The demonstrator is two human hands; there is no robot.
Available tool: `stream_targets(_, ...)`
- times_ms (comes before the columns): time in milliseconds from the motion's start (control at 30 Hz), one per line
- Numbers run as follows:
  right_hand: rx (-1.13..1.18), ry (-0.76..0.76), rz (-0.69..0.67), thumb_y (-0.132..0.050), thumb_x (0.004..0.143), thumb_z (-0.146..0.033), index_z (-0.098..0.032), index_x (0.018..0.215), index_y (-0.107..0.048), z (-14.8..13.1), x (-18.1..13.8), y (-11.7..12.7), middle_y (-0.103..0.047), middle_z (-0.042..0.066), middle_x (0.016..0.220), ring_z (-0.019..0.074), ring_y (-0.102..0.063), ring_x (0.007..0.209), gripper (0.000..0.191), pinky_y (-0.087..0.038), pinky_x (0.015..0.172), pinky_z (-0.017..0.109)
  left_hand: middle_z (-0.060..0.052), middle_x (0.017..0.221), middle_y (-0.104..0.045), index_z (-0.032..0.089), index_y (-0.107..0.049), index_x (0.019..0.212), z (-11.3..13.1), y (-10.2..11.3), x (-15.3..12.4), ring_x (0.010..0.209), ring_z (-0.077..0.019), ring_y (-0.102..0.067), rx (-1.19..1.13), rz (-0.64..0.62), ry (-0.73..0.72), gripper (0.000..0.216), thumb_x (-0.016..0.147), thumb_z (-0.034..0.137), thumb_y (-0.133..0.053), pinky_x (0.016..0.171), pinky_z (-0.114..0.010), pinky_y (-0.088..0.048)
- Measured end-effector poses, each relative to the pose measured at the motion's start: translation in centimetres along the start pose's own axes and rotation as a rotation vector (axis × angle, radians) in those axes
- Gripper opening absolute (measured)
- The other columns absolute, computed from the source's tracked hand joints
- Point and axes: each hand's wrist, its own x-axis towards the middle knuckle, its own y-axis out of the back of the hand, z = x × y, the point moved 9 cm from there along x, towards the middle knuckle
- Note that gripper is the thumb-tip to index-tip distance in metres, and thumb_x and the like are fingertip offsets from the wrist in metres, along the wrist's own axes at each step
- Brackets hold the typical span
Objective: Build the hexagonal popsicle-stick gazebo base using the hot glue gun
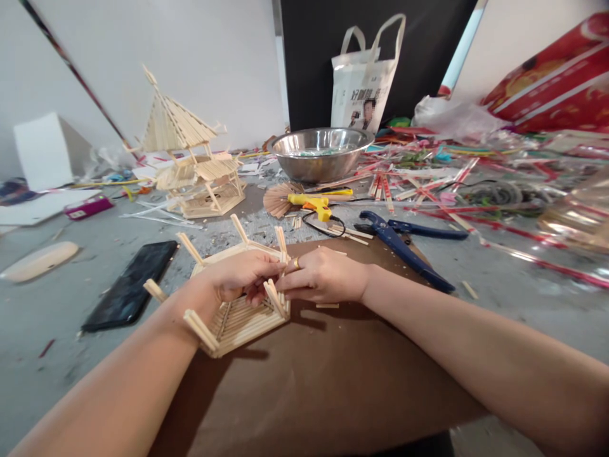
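Observation:
A hexagonal base of thin wooden sticks (254,324), with short paired sticks standing up at its corners, rests on the brown board. My left hand (240,276) reaches over it from the left, fingers curled and pinched at the base's right side. From the right my right hand (326,276), wearing a ring, meets it there, its fingers closed on short wooden sticks (280,295) at the base's edge. The fingers partly hide these sticks. Both hands touch or nearly touch each other at the fingertips.
Behind stands a stick pavilion (204,184), beside a steel bowl (321,155). A yellow glue gun (314,204) and blue-handled cutters (404,244) lie past the hands. A black phone (130,285) is left of the base. Plastic strips and wrappers (442,184) clutter the right.

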Motion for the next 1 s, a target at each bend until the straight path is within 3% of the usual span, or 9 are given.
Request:
stream_targets(500, 0.012, -0.022, 0.023, -0.048, 0.079, -0.026, -0.02, 0.092, -0.063, 0.32, 0.01, -0.21, -0.065, 0.002, 0.079, 0.0091, -0.055, 0.064, 0.02, -0.035, 0.055, 0.019, 0.004, 0.044, -0.049, 0.013, -0.056, 0.072, 0.06, -0.03, -0.02, 0.031, -0.0048, -0.04, 0.011, -0.004, -0.011, 0.024, 0.074, 0.037, -0.052, 0.029, -0.014, -0.031)
stream_targets(767, -0.002, -0.021, 0.037, -0.048, 0.079, -0.025, -0.019, 0.091, -0.063, 0.29, -0.02, -0.13, -0.065, 0.002, 0.076, 0.0099, -0.055, 0.063, 0.02, -0.035, 0.053, 0.02, 0.002, 0.045, -0.05, 0.013, -0.054, 0.069, -0.08, -0.07, -0.08, 0.031, -0.0052, -0.04, 0.039, 0.009, 0.012, 0.031, 0.071, 0.044, -0.052, 0.03, -0.015, -0.032)
stream_targets(1000, 0.012, -0.037, 0.011, -0.047, 0.08, -0.024, -0.021, 0.09, -0.062, 0.39, -0.03, -0.45, -0.066, 0.002, 0.083, 0.0098, -0.057, 0.069, 0.019, -0.036, 0.055, 0.019, -0.001, 0.051, -0.055, 0.013, -0.056, 0.066, -0.23, 0.22, -0.15, 0.036, -0.0065, -0.046, 0.061, 0.012, 0.022, 0.032, 0.071, 0.045, -0.052, 0.033, -0.015, -0.033)
